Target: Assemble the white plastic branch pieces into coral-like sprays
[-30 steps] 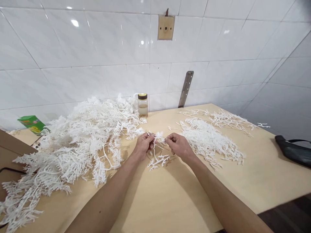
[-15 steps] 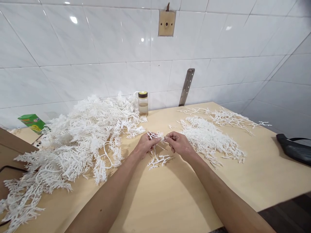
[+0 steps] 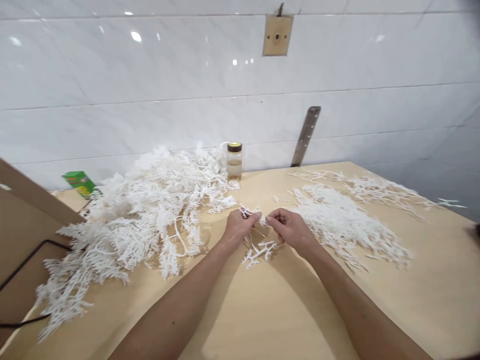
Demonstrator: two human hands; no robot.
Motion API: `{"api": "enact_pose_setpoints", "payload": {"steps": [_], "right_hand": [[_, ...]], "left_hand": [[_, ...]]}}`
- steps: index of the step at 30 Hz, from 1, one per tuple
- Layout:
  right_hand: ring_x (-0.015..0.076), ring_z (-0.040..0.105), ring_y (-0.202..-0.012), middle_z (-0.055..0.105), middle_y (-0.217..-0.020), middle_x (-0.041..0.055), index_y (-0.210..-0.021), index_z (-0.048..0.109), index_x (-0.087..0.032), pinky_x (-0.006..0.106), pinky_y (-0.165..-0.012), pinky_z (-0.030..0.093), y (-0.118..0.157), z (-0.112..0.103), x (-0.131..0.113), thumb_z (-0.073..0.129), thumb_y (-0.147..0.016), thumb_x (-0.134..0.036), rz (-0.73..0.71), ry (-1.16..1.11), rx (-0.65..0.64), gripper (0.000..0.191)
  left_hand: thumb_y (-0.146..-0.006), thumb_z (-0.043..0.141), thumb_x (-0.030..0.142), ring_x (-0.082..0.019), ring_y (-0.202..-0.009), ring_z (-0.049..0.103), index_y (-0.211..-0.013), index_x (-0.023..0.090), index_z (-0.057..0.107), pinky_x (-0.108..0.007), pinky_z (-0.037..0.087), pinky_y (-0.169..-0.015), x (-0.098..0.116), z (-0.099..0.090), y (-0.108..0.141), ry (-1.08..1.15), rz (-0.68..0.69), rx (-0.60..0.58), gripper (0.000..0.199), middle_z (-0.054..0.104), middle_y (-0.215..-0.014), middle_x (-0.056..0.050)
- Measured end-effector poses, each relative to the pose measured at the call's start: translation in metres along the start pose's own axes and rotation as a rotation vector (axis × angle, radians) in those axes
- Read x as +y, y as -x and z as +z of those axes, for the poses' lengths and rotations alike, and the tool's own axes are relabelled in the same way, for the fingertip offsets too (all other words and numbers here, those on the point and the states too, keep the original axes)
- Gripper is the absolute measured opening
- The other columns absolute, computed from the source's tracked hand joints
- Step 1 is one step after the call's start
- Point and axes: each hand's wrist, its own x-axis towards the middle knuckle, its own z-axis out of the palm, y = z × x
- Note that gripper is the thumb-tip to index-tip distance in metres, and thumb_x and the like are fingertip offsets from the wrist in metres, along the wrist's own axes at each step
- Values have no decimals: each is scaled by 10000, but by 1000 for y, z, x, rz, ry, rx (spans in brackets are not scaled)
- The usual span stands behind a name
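While the left hand (image 3: 240,226) and right hand (image 3: 290,227) pinch a white sprig (image 3: 259,250) over the desk (image 3: 255,320), the left-edge heap (image 3: 146,200) looks pending; bare branches (image 3: 369,187) (apparently done) lie near the far right corner.

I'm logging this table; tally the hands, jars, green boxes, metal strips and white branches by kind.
Left hand, right hand: 2
Lidded jar: 1
Green box: 1
Perforated metal strip: 1
White branches: too tangled to count
Countable total: 5
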Motion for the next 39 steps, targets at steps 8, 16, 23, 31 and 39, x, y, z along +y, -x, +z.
{"api": "enact_pose_setpoints", "payload": {"steps": [8,16,23,31,39], "right_hand": [[109,464,-428,541,-550,-28,-780,634,-191,221,-377,362,4,1,-2,690,-750,-513,55,77,-135,329],[122,472,-387,524,-500,-20,-798,644,-185,244,-380,362,-5,-4,16,690,-749,-535,54,-17,-40,357],[109,446,-368,515,-470,-28,-761,627,-178,245,-372,357,-5,-1,11,727,-681,-544,49,-89,38,388],[69,405,-385,510,-517,-52,-762,605,-167,214,-382,320,-7,1,6,697,-731,-498,112,-184,8,345],[76,423,-398,498,-509,-59,-785,613,-167,210,-392,332,-7,0,8,684,-755,-483,68,-224,-28,325]], "left_hand": [[-685,751,342,-102,-526,518,-791,158,633,-237,390,-556,8,0,4,313,-40,-81,243,653,-625,-14],[-659,794,336,-52,-386,342,-1039,172,575,-222,245,-445,13,-1,7,374,-195,-153,468,600,-554,29],[-716,737,261,-122,-638,536,-1249,191,507,-268,461,-648,4,4,8,-5,78,26,584,613,-839,-20],[-813,527,62,-240,-968,515,-931,187,659,-385,453,-859,1,1,11,-768,750,224,216,539,-998,-109],[-851,508,161,-187,-710,561,-761,210,677,-285,419,-688,5,8,19,-640,590,26,197,622,-729,-60]]}}
